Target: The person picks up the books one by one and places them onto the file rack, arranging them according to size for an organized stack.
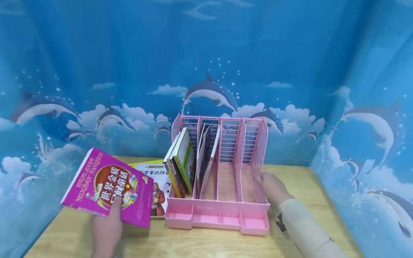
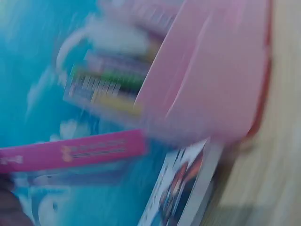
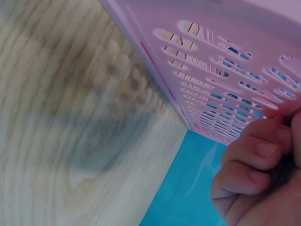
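Note:
My left hand (image 1: 106, 230) holds a purple book (image 1: 137, 197) with Chinese lettering, thumb across its cover. The book tilts in the air over the left of the table; its spine shows blurred in the left wrist view. Beside it stands a pink file rack (image 1: 230, 193) with upright dividers and small front trays. My right hand (image 1: 274, 189) grips the edge of the rack's right side panel, and the right wrist view shows its curled fingers (image 3: 244, 155) against the slotted panel. Several books (image 1: 184, 157) lean in the rack's two left compartments; the two right ones hold no books.
A white book (image 1: 162, 181) with a cartoon figure lies on the table left of the rack, partly behind the purple book. Yellow-edged material shows beneath it. A blue dolphin-print curtain (image 1: 138, 70) surrounds the wooden table (image 1: 198, 252) at the back and sides.

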A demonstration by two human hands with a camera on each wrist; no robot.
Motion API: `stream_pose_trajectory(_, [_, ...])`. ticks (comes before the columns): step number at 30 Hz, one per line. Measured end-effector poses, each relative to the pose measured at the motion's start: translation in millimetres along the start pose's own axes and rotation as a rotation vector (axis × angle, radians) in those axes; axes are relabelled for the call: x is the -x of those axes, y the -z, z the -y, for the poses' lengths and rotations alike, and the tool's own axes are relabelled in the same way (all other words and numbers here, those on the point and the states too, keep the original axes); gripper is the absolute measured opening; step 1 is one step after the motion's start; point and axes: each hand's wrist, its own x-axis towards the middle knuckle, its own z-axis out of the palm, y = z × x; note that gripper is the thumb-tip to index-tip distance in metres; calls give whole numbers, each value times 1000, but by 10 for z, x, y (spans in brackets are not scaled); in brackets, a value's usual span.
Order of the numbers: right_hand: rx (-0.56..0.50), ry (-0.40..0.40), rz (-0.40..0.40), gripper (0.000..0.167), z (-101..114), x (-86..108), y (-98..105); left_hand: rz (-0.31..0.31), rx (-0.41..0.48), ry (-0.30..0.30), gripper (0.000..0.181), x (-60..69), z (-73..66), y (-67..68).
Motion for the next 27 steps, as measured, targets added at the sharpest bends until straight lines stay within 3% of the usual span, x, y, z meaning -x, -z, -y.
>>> stream_pose_trajectory(3, [-3,-4,0,55,4,2,-8,-73,193,-144,40,339,-114,-97])
stream_pose_trajectory(5, [-11,-7,2,54,12,11,-13,-54,343,-274,40,545,-211,-168])
stream_pose_trajectory(7, [-33,-16,8,54,16,20,-20,46,497,-415,47,690,-327,-276])
stream_pose_trajectory(10, [-53,-21,5,58,10,24,-29,313,666,-602,57,804,-534,-553])
stream_pose_trajectory(12, [-69,-26,2,59,6,28,-32,481,697,-672,58,824,-697,-824])
stream_pose_trajectory(14, [-91,-34,0,60,-17,32,-27,557,623,-657,53,829,-873,-1142])
stream_pose_trajectory(16, [-116,-37,0,58,-25,42,-22,539,480,-642,42,814,-1017,-1453])
stream_pose_trajectory(19, [-139,-37,-7,54,-20,51,-20,375,154,-722,23,721,-1135,-1850])
stream_pose_trajectory(21, [-142,-34,-13,51,-3,54,-17,234,-50,-797,23,635,-1152,-2057])
stream_pose_trajectory(23, [-140,-31,-15,51,3,46,-20,146,-199,-841,30,554,-1122,-2227])
stream_pose_trajectory(25, [-136,-22,-17,52,1,38,-24,161,-314,-833,41,506,-1066,-2355])
stream_pose_trajectory(27, [-134,-16,-22,52,-16,28,-29,242,-382,-801,51,490,-990,-2452])
